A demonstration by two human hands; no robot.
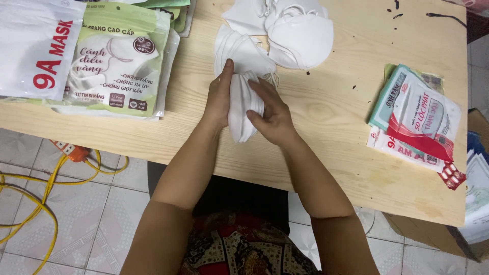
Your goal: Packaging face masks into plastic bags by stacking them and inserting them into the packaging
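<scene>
Both hands hold a small stack of folded white face masks (pixel 241 109) standing on edge on the light wooden table (pixel 326 102). My left hand (pixel 219 97) presses flat against the stack's left side. My right hand (pixel 272 114) clasps its right side, fingers curled over the front. Just beyond the stack lies a loose pile of white masks (pixel 285 30) at the table's far middle.
Printed mask packets, white and green (pixel 109 61), lie at the table's left. More packets (pixel 420 119) are stacked at the right edge. Yellow cable and an orange power strip (pixel 71 152) lie on the tiled floor at left. Cardboard and papers (pixel 473 203) sit at right.
</scene>
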